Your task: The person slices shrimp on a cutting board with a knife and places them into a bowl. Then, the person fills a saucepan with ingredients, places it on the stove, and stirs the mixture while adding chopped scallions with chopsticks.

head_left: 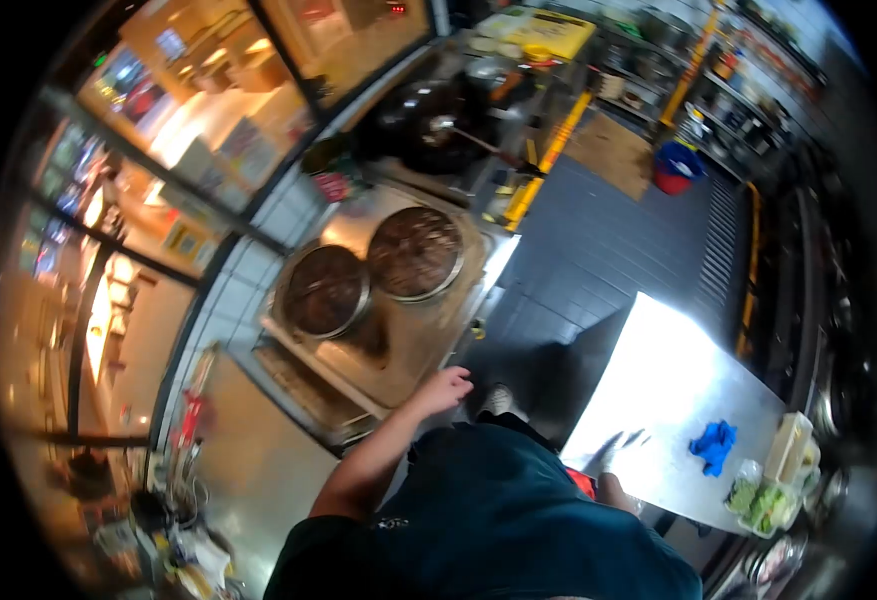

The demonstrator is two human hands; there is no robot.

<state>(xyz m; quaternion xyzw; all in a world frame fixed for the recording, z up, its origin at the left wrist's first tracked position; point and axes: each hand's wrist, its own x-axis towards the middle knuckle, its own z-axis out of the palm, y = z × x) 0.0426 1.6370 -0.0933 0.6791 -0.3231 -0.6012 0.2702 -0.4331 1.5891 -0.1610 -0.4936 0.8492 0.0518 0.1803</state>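
My left hand [446,389] hangs beside the front edge of a steel counter, fingers loosely apart, holding nothing that I can see. On that counter stand two round metal pots with dark brown contents, a left pot [326,291] and a right pot [415,254]. My right hand [610,458] is over the left edge of a shiny steel table [658,375]. It looks pale and blurred in the glare, with its fingers seemingly stretched out; whether it touches the surface is unclear. A crumpled blue glove or cloth [713,446] lies farther right on the table.
A dark wok [418,120] with a long-handled ladle [473,138] sits beyond the pots. Clear containers with green vegetables [766,508] stand at the table's right corner. A blue-and-red bucket [676,166] is on the dark floor. Shelves line the far wall; windows run along the left.
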